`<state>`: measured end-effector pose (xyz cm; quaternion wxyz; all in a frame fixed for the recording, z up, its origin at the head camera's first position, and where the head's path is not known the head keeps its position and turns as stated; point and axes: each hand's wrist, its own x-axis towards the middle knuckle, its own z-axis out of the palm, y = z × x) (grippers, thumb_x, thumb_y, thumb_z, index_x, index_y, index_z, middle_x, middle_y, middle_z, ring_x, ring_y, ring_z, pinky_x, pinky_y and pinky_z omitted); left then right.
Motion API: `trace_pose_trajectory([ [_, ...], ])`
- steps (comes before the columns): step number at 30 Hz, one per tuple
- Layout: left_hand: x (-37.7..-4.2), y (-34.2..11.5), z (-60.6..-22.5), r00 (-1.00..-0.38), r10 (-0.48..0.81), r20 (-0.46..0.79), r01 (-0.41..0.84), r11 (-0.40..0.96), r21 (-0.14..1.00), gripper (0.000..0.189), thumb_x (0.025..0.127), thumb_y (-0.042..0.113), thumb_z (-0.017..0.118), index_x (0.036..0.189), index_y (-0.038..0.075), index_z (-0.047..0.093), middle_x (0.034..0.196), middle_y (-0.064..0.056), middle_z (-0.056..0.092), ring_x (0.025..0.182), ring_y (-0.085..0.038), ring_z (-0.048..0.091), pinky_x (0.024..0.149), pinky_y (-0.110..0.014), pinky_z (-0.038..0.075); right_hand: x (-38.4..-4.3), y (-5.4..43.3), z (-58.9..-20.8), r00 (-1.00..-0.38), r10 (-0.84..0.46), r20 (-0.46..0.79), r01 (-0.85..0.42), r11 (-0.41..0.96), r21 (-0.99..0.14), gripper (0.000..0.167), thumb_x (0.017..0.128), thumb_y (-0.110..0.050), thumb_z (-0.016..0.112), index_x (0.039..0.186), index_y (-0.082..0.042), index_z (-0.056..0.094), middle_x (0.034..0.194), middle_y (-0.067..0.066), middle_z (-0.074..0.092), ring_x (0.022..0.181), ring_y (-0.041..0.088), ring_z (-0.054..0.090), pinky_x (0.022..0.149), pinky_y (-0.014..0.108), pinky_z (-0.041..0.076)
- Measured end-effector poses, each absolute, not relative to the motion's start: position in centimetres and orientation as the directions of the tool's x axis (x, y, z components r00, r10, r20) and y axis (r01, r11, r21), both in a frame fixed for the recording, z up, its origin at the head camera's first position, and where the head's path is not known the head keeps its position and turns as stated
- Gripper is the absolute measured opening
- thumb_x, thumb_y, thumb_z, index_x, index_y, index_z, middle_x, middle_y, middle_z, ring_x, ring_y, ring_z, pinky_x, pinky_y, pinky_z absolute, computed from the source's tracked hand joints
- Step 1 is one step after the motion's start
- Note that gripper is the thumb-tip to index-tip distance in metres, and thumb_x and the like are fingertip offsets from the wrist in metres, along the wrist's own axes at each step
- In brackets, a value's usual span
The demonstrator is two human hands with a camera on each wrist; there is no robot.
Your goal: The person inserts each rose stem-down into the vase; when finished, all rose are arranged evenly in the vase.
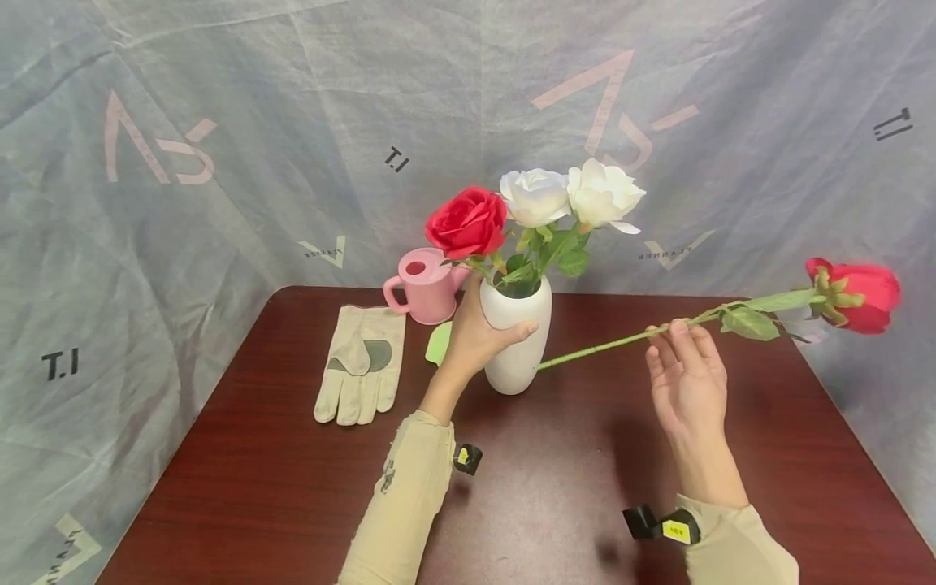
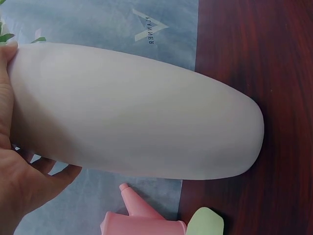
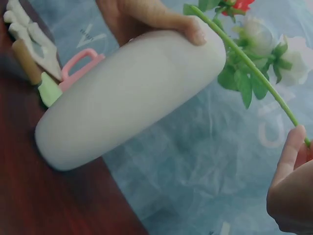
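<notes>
My left hand (image 1: 478, 329) grips the upper part of a white vase (image 1: 512, 349), its thumb across the front and its other fingers behind. The vase stands upright on the table. It holds a red rose (image 1: 468, 222) and two white roses, one of them the right-hand white rose (image 1: 603, 195). On the right, my right hand (image 1: 687, 378) pinches the green stem (image 3: 264, 78) of another red rose (image 1: 866, 296) between thumb and fingers. That rose's bloom points right, and its bare stem end overlaps the vase's side in the head view.
A pink watering can (image 1: 427, 288) stands behind and left of the vase. Beside it lies a small trowel with a light green blade (image 1: 439, 343) and a brown handle (image 3: 27, 61). A pale work glove (image 1: 360, 366) lies flat at left. Grey sheeting (image 1: 292, 162) hangs behind the dark red table (image 1: 556, 496).
</notes>
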<state>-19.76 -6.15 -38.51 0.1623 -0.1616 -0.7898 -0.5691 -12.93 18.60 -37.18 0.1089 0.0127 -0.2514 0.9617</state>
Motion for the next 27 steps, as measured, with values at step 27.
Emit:
trace_pose_trajectory([
  [27,-19.8,-6.2,-38.5,-0.904,0.061,0.423,0.415,0.362,0.835,0.089,0.064,0.032,0.083,0.136,0.017,0.033,0.124,0.004,0.049,0.105,-0.009,0.051,0.083,-0.03,0.046,-16.6,16.1,-31.8,-0.913,0.406,-0.029,-0.343,-0.806,-0.483,0.017,0.079,0.003,0.07,0.082,0.001,0.053,0.077,0.011,0.056,0.07,0.023,0.063,0.05,0.023,0.047],
])
